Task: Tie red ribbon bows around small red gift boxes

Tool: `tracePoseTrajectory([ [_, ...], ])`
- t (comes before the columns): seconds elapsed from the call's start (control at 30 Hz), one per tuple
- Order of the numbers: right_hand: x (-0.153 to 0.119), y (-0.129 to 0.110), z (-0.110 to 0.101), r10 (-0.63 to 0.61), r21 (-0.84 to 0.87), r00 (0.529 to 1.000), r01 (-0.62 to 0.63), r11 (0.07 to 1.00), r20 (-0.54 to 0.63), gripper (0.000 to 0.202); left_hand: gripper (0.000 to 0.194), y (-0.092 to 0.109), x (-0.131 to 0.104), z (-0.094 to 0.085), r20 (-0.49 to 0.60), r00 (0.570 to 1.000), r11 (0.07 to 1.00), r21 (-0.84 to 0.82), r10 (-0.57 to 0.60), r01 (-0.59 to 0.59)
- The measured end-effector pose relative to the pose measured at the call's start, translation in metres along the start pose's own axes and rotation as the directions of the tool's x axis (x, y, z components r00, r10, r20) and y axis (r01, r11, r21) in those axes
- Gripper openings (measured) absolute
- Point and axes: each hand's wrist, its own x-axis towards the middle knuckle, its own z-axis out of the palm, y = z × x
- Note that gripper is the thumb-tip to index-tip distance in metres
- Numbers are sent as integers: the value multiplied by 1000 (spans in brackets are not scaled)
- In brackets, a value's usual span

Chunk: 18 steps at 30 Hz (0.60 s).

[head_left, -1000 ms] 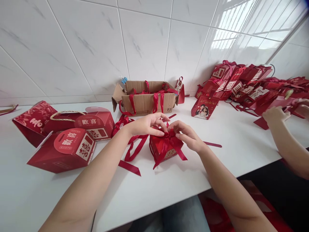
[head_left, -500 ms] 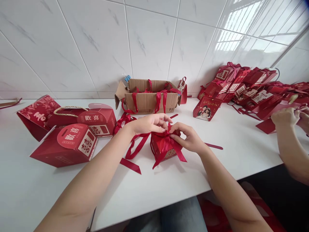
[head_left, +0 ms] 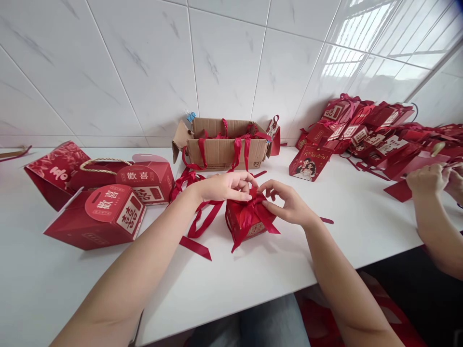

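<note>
A small red gift box [head_left: 240,222] stands on the white table in front of me, with a red ribbon [head_left: 267,219] tied on its top and its tails hanging over the front. My left hand [head_left: 233,185] pinches the ribbon at the back left of the knot. From the right, my right hand [head_left: 284,202] has thumb and fingers closed on the ribbon's loop. The fingertips partly hide the knot. Loose red ribbon [head_left: 208,221] lies left of the box, and a cut ribbon end [head_left: 196,248] rests nearer to me.
Behind the box is a cardboard carton [head_left: 217,154] with ribbons draped over its side. Larger red boxes [head_left: 108,212] stand at left. A printed red box [head_left: 309,163] and a heap of red boxes [head_left: 369,130] are at right, near a co-worker's hands [head_left: 428,178].
My right hand has moved slightly to the right, drawing the ribbon loop outward. The ribbon tails have shifted a little to the right. My left hand stays almost in place.
</note>
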Motion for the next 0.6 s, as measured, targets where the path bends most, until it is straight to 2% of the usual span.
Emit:
tracePoseTrajectory([
  [0.17,-1,1,-2,32,12,999,-32,999,2,19,33,-2,1,-1,-22,999,1000,12,29,-29],
  [0.4,0,-1,3,97,202,995,-90,975,-27,15,31,-1,1,-1,-26,1000,1000,23,-18,18],
  [0.6,0,3,4,165,78,986,-165,983,12,19,31,2,-1,0,-77,996,991,120,-51,60],
])
